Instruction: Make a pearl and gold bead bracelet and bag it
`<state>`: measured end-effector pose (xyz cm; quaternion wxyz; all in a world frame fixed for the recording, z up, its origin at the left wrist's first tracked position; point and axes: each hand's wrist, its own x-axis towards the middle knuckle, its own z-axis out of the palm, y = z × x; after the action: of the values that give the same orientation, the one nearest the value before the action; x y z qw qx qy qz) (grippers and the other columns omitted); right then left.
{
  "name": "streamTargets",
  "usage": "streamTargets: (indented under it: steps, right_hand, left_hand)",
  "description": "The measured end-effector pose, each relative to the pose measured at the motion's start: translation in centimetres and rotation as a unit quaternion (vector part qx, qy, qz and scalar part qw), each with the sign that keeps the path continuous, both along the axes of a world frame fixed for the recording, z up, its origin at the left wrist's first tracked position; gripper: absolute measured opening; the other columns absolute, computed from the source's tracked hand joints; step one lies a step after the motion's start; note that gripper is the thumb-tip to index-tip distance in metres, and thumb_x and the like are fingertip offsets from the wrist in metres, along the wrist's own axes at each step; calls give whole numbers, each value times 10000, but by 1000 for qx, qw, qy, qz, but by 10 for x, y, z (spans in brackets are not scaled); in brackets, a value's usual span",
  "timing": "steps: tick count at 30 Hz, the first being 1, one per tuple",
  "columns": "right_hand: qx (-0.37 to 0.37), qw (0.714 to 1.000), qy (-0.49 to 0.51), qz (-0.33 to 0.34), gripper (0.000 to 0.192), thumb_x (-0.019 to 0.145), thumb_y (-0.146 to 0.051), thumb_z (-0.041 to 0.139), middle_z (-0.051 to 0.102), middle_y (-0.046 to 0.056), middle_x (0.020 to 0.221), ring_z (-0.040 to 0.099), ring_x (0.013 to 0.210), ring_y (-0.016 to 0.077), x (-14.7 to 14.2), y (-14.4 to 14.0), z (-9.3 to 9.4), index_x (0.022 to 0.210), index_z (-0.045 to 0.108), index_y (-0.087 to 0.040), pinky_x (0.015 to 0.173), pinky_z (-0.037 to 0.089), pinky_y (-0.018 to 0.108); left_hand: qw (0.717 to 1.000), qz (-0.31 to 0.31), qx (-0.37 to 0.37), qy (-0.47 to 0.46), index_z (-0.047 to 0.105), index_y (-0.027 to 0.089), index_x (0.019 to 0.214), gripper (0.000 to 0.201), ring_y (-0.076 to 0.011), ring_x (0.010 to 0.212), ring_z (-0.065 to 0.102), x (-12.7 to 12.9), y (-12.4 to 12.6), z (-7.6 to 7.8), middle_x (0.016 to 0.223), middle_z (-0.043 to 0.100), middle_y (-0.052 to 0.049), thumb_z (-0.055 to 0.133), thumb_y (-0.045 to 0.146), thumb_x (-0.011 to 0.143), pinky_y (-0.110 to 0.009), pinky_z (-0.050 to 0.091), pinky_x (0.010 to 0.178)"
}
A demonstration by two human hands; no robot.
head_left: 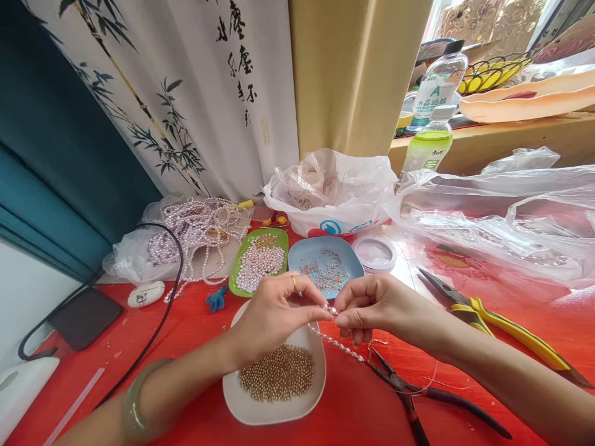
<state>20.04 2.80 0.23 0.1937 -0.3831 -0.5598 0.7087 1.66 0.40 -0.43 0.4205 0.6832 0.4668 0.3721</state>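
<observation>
My left hand [283,313] pinches the end of a string of pearl beads [335,342] between thumb and forefinger. Facing it, my right hand [367,305] is closed at the same end, its fingertips on the pearls between the two hands. From there the string hangs down to the right, with a fine chain near its lower end. Under my left hand stands a white dish [274,414] of gold beads [279,375]. Just beyond my hands are a blue dish [297,248] with small metal pins and a green dish [236,263] of pearls and gold beads.
Black-handled pliers [404,393] lie by my right forearm, yellow-handled pliers [511,325] farther right. Pearl strands [195,229] are heaped at the back left, near a black cable [174,297] and a phone [86,319]. Plastic bags [332,210] and bottles [427,145] line the back.
</observation>
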Motion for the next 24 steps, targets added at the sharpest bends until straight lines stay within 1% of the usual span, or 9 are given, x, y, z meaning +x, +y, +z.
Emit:
streamTargets:
  steps: [5,9,11,15,17,21,24]
  right_hand:
    - [-11,1000,16,-15,238,592,-280,740,655,-10,550,581,451,61,-2,-2,-3,696,582,-136,454,465,152]
    - [7,1000,5,-26,219,635,-308,710,655,-8,546,595,475,63,-3,-2,-4,689,580,-140,483,476,153]
    - [21,999,-7,-33,197,659,-304,693,652,-11,541,599,488,65,-2,-1,-3,691,583,-143,496,479,154]
    - [50,998,-8,-27,137,717,-279,643,688,17,681,632,595,91,0,0,0,759,604,-154,585,507,195]
    - [53,998,-12,-17,147,722,-277,635,695,33,736,641,649,109,1,1,2,802,617,-155,626,514,220]
    - [52,998,-21,-2,168,719,-275,633,704,36,756,643,651,104,3,2,4,837,629,-156,623,515,211]
    - [59,998,-22,6,134,718,-258,632,697,10,690,637,590,83,6,3,2,809,640,-161,571,509,182]
  left_hand:
    - [1000,6,3,-1,642,169,666,58,-123,664,561,-1,0,-1,691,585,-2,679,213,668,-245,438,620]
    - [997,18,52,52,647,175,666,53,-123,664,543,-2,1,1,680,570,-1,676,219,674,-247,420,609]
    - [995,28,65,74,650,181,676,57,-126,669,537,-2,1,1,688,557,-2,676,232,674,-252,414,605]
    - [994,42,54,86,645,187,676,56,-120,654,530,-3,2,1,696,542,2,671,236,679,-248,410,587]
    - [994,43,49,82,642,184,673,56,-116,655,532,-3,2,1,700,545,3,670,232,680,-244,410,586]
    - [995,43,46,76,638,181,668,64,-114,655,534,-3,4,0,704,549,3,668,235,680,-242,417,588]
    - [995,43,46,79,640,183,664,72,-118,650,532,-4,5,-2,703,543,2,671,247,675,-249,416,583]
